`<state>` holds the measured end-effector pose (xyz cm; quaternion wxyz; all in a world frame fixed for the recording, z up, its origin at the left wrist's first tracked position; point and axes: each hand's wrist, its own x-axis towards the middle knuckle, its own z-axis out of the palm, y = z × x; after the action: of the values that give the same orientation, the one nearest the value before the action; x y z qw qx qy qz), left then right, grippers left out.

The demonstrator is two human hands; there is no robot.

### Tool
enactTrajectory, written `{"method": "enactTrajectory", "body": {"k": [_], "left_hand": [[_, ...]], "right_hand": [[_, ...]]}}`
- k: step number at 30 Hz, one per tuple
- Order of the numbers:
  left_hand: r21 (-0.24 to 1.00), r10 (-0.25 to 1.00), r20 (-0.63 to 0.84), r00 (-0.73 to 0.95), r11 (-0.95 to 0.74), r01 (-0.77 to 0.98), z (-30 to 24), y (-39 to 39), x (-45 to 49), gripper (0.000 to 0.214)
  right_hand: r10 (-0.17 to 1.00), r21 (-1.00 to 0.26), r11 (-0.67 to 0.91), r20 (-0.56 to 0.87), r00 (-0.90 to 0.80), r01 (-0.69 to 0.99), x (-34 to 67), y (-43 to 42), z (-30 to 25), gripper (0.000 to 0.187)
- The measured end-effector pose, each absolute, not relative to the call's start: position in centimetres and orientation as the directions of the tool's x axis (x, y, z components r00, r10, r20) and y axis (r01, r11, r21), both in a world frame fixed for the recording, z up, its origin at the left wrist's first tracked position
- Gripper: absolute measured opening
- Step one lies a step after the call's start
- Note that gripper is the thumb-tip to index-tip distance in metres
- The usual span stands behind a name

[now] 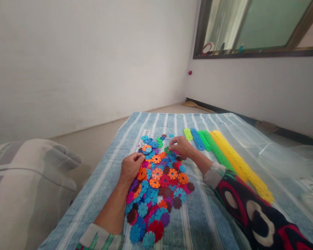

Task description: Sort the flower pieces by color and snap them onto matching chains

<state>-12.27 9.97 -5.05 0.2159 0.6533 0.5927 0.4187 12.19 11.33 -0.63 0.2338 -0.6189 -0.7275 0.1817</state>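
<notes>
A loose pile of notched plastic snowflake discs in orange, blue, red, purple and brown is spread over the striped cloth. At the pile's left edge is my left hand, its thumb and fingers pressed together; what is between them, if anything, is hidden. My right hand reaches over the far right part of the pile with fingers curled in a pinch. Its fingertips are at a green disc and appear to grip it. Some small green discs lie among blue ones at the pile's far end.
Right of the pile lie rows of joined discs: a short lime row, a blue row, green rows and long yellow rows. Clear plastic lies farther right. A cloth-covered object stands left; walls rise behind.
</notes>
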Motion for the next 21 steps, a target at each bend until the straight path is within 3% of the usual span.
{"method": "enactTrajectory", "body": {"k": [5,10,21], "left_hand": [[0.769,0.955,0.292,-0.055,-0.200,0.607,-4.8,10.1,-12.2,0.030],[0.738,0.949,0.312,-0.047,-0.210,0.641,-4.6,10.4,-12.3,0.028],[0.709,0.948,0.313,-0.055,-0.195,0.677,-4.4,10.8,-12.5,0.025]], "right_hand": [[0.954,-0.613,0.299,0.166,-0.251,0.732,18.7,6.4,1.9,0.006],[0.951,-0.563,0.288,0.072,-0.301,0.775,25.2,0.5,2.6,0.006],[0.993,-0.488,0.098,-0.005,-0.115,0.867,29.8,-6.7,0.1,0.009]]}}
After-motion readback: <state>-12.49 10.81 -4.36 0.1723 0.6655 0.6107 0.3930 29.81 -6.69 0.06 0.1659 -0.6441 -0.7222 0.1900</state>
